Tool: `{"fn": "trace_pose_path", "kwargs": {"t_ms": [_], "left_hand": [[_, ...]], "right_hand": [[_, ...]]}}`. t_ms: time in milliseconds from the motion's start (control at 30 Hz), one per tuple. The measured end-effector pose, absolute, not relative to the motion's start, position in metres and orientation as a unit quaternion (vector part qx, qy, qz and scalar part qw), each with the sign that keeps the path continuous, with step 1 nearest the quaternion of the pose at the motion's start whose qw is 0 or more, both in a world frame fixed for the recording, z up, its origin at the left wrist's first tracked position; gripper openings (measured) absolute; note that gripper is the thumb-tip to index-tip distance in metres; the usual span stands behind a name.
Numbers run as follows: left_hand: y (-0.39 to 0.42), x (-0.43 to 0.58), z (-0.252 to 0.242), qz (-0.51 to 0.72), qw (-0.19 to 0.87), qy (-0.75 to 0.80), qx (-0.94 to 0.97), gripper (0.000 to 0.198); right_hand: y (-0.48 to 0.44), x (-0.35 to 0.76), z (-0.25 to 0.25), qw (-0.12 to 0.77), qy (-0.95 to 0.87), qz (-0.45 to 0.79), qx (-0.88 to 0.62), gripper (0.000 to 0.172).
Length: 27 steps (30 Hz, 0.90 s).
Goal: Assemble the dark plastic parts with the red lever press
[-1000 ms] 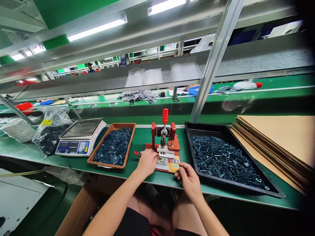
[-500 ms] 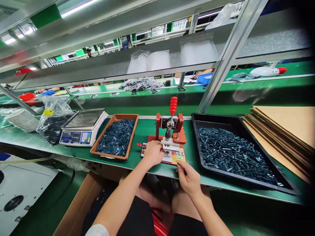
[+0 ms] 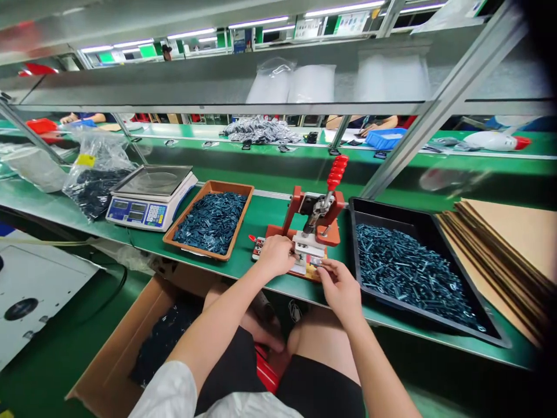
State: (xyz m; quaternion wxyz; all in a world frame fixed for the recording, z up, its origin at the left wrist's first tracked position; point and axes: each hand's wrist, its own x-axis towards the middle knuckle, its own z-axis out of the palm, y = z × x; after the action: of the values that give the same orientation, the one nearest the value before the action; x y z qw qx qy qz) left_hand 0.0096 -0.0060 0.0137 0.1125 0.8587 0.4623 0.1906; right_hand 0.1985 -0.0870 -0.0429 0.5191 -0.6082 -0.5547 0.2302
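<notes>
The left hand (image 3: 275,256), curled over with anything in its hold hidden, lay just left of the white die block (image 3: 310,245) of the red toggle press (image 3: 292,203), and the right hand (image 3: 342,288), fingers pinched nearly shut, lay just right of it.

- Live from here: between my left hand (image 3: 276,255) and the brown tray (image 3: 230,184), the green bench (image 3: 261,223) gives me a passable gap.
- My right hand (image 3: 342,290) is tight, with the black tray (image 3: 353,244) just beside it.
- The red toggle press (image 3: 300,206) stands between my hands, its red handle (image 3: 336,171) blocking above.

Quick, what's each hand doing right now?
Left hand: closed on the red press.
Right hand: pinching at the press; what it holds cannot be told.
</notes>
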Motion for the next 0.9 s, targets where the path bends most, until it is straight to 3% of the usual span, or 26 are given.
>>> {"fn": "trace_pose_path", "kwargs": {"t_ms": [133, 500, 900], "left_hand": [[0.003, 0.0, 0.017, 0.135, 0.117, 0.398, 0.9, 0.032], [-0.001, -0.003, 0.008, 0.172, 0.128, 0.402, 0.89, 0.027], [-0.002, -0.004, 0.004, 0.197, 0.137, 0.398, 0.886, 0.021]], "right_hand": [[-0.072, 0.202, -0.035, 0.485, -0.585, 0.277, -0.588, 0.041], [-0.041, 0.18, -0.034, 0.482, -0.587, 0.258, -0.598, 0.044], [-0.038, 0.184, -0.043, 0.45, -0.634, 0.23, -0.585, 0.035]]}}
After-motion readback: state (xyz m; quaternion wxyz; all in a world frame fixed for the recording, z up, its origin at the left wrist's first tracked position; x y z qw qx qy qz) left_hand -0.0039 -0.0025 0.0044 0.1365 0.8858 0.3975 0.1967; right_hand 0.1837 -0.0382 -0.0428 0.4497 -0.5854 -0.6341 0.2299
